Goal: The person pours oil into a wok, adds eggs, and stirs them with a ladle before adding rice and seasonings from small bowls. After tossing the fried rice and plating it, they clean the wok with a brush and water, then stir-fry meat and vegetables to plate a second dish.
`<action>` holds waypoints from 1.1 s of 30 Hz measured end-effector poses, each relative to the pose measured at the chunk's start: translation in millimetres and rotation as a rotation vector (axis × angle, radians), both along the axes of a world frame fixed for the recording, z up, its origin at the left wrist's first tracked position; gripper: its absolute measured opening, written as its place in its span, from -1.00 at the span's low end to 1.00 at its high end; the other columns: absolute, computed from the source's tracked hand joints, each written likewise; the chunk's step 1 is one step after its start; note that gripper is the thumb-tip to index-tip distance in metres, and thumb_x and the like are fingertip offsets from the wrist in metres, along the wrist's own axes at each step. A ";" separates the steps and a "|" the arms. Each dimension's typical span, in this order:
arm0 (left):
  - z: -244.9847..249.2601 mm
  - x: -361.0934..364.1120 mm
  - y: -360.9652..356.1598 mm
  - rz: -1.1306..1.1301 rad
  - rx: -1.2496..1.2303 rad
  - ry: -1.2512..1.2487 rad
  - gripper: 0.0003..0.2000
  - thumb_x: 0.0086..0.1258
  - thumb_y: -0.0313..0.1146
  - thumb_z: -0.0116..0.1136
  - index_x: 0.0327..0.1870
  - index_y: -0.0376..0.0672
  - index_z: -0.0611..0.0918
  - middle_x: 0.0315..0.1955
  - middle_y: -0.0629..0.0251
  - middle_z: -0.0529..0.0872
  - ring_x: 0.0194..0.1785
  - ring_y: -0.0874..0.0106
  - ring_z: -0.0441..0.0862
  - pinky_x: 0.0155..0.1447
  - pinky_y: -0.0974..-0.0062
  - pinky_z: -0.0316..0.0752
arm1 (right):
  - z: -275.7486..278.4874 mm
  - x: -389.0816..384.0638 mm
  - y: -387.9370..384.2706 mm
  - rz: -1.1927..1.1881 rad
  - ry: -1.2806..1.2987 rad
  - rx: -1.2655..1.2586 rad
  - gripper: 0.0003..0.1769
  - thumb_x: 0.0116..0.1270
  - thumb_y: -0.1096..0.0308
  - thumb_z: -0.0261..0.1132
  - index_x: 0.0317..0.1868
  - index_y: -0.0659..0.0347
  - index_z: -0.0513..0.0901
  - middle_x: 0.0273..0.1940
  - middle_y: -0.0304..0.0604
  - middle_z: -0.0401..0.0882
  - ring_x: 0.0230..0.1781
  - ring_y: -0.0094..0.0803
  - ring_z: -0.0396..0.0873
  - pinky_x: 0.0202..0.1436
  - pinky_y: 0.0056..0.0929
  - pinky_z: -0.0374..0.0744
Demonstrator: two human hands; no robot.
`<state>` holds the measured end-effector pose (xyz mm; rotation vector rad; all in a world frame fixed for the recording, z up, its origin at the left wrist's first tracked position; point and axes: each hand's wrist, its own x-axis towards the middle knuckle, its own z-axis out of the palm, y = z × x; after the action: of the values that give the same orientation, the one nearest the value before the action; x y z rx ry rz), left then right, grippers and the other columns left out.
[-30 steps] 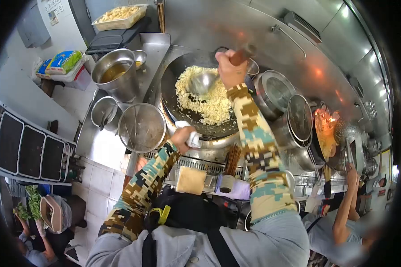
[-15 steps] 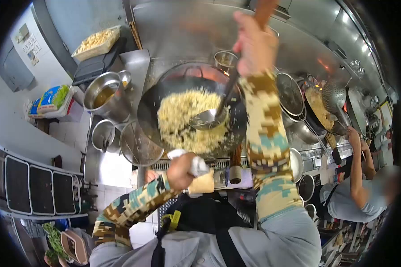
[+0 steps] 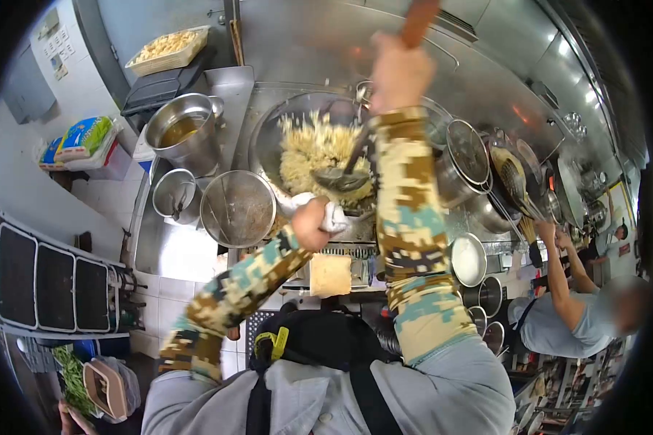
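Observation:
My right hand (image 3: 401, 76) is closed around the wooden handle of a long metal ladle (image 3: 339, 179), whose bowl is down in the food. Pale yellow grains that look like fried rice (image 3: 308, 158) fill the middle of a large dark wok (image 3: 265, 134), with some of them in the air near its far side. At the wok's near rim, my left hand (image 3: 313, 226) grips a folded white cloth (image 3: 335, 217); the part of the wok under the cloth is hidden.
Left of the wok stand a strainer (image 3: 238, 210), a small pot (image 3: 175, 196) and a tall pot of brownish liquid (image 3: 185, 145). To the right are another strainer (image 3: 468, 152) and a white bowl (image 3: 469, 259). A co-worker (image 3: 566, 312) works at the far right.
The wok has tipped and shifted away, and its food has bunched up, with grains flying. My left hand has moved slightly right, still on the cloth. The co-worker's perforated ladle has moved left and down.

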<state>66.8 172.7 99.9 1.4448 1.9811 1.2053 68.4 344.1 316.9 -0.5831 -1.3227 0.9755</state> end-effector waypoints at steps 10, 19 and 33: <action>-13.6 9.7 -21.5 -0.427 0.154 -0.603 -0.72 0.27 -0.50 0.27 0.00 -0.22 0.56 -0.07 0.11 0.68 -0.19 0.30 0.73 -0.07 0.38 0.70 | 3.1 8.6 16.1 0.103 0.022 0.014 -0.85 0.13 0.37 0.31 -0.47 0.25 0.53 -0.71 -0.31 0.35 -0.80 -0.48 0.30 -0.71 -0.44 0.27; -56.3 56.5 -29.3 0.053 0.195 -1.307 -0.91 0.39 -0.51 0.10 -0.14 -0.22 0.54 -0.32 0.17 0.69 -0.23 0.22 0.71 -0.14 0.30 0.68 | 19.1 15.1 55.3 0.210 0.036 -0.118 -0.78 0.10 0.36 0.37 -0.43 0.35 0.57 -0.61 -0.21 0.48 -0.71 -0.41 0.42 -0.60 -0.39 0.35; 1.0 5.7 11.8 0.166 -0.011 -1.590 -0.88 0.46 -0.39 -0.04 -0.25 -0.20 0.53 -0.40 0.21 0.66 -0.27 0.30 0.70 -0.16 0.22 0.68 | -16.1 4.8 24.3 0.222 0.016 -0.031 -0.81 0.12 0.38 0.38 -0.53 0.16 0.51 -0.57 -0.25 0.46 -0.73 -0.49 0.38 -0.66 -0.43 0.36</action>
<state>72.5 184.5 100.9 -0.0017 0.8996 1.5690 73.3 368.4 300.8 -0.4570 -1.3805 1.1812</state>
